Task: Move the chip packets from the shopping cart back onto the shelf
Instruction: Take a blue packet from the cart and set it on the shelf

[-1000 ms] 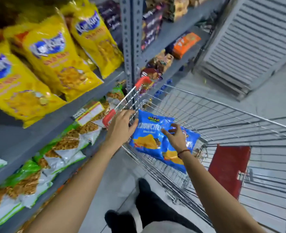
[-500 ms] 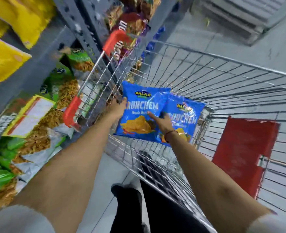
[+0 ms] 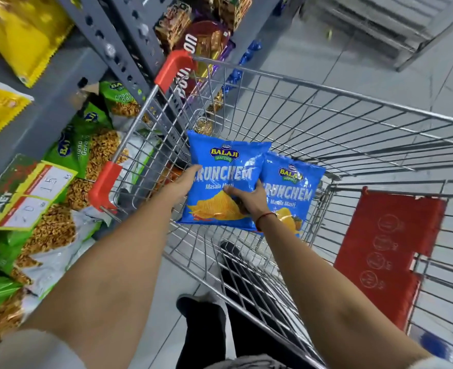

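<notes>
Cart: the wire shopping cart (image 3: 313,121) is my landmark; it stands just beside the grey shelf (image 3: 68,83), its red-capped rim nearest the shelving.
Near packet: a blue Crunchem chip packet (image 3: 225,166) sits inside the cart, toward the shelf side, face up and tilted.
Far packet: a second blue packet (image 3: 297,187) lies inside the cart too, tucked partly under the first, on the side away from the shelf.
My left hand (image 3: 182,185): inside the cart, palm against the shelf-side edge of the near packet, fingers pressed to it.
My right hand (image 3: 249,199): inside the cart, fingers spread over the seam where the two packets overlap, touching both; whether I have truly gripped either one I cannot tell, since my fingertips are hidden.
Shelf stock: green snack bags (image 3: 84,145) lie on the shelf level with the cart's rim; yellow bags (image 3: 25,35) sit above them.
Child seat flap: the red panel (image 3: 387,251) hangs at the cart's end farthest from the shelf.
</notes>
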The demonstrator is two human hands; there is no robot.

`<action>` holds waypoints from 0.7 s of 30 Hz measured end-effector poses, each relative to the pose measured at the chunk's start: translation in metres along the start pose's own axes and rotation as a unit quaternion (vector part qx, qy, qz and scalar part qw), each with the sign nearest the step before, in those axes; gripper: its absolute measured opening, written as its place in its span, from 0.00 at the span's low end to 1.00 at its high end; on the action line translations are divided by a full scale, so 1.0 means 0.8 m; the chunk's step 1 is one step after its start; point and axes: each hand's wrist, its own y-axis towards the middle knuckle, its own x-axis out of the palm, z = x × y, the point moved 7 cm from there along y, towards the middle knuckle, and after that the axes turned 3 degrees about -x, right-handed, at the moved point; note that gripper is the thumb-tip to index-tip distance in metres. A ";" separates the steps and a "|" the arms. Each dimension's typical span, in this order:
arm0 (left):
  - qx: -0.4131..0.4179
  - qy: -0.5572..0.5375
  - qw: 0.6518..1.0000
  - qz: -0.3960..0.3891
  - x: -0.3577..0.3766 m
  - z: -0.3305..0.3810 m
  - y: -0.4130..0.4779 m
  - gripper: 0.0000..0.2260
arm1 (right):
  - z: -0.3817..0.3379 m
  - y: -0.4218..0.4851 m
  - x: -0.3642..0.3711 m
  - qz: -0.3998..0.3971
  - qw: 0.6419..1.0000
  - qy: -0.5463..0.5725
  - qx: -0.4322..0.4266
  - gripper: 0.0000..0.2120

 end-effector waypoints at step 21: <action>0.342 -0.096 0.934 -0.049 -0.078 0.123 -0.259 0.42 | -0.293 -0.231 -0.047 -0.033 0.958 0.102 -0.265 0.22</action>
